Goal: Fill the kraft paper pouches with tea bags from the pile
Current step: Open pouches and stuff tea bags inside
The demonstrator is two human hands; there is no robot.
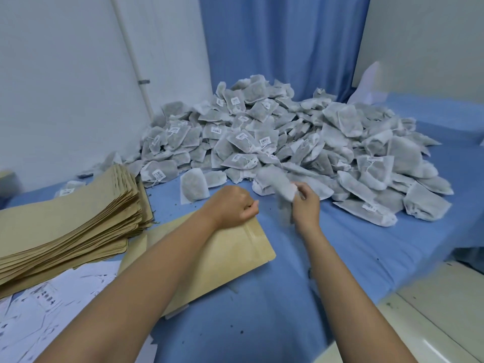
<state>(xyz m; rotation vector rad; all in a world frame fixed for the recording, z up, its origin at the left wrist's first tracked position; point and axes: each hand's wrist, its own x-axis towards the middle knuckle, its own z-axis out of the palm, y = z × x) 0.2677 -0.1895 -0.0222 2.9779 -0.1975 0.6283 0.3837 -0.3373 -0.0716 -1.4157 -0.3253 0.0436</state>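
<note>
A big pile of grey-white tea bags [301, 142] covers the back of the blue sheet. One kraft paper pouch [235, 255] lies flat in front of me, partly under my left forearm. My left hand [233, 206] sits at the pouch's top edge with curled fingers; whether it pinches the edge is hidden. My right hand [305, 205] grips a blurred tea bag [277, 183] at the pile's near edge, just right of the pouch's mouth.
A tall stack of flat kraft pouches [70, 221] lies at the left. Printed white paper sheets [47, 305] lie below it. A loose tea bag [193, 186] rests beyond the pouch. A cream surface [440, 310] borders the blue sheet [353, 247] at the lower right.
</note>
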